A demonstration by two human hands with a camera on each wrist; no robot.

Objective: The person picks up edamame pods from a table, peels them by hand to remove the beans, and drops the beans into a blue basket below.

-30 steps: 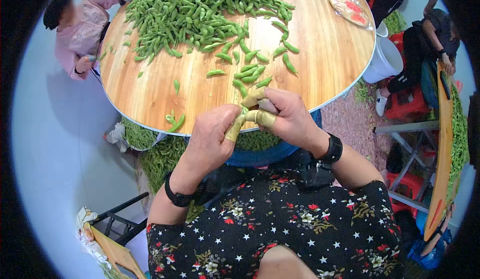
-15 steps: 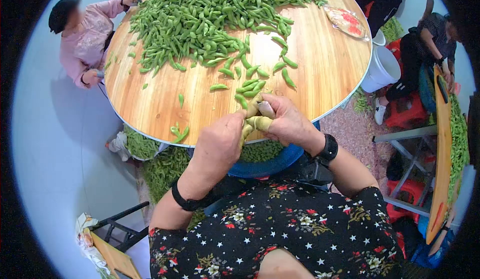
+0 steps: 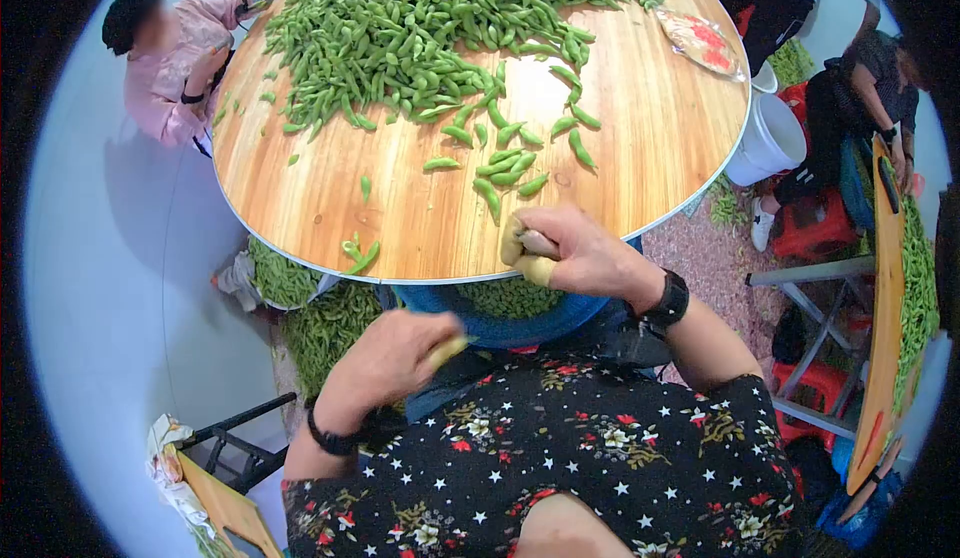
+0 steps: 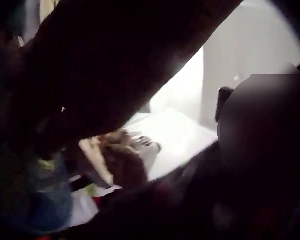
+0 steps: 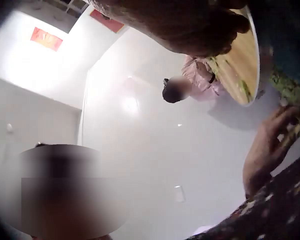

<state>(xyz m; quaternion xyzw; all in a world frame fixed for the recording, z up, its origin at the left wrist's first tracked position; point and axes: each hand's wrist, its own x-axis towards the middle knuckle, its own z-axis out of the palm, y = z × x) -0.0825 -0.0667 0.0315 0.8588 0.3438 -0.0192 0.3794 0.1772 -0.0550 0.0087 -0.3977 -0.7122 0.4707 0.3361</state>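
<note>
Green soybean pods lie heaped on the round wooden table, with several loose pods just beyond my right hand. That hand is at the table's near edge, its fingers curled inward. Yellow wraps cover its fingertips, and a small grey piece shows between them. My left hand is low over the lap, blurred, with a yellow wrap on a digit; I cannot tell whether it holds anything. Below the table edge sits a blue basin with shelled green beans. The left wrist view is mostly dark.
A few stray pods lie near the table's front left. Heaps of pods stand below on the left. A person in pink is at the far left. White buckets and another table are at the right.
My hands were together at the table's edge; the left has since drawn away toward the lap. The right stays near the edge with fingers curled.
</note>
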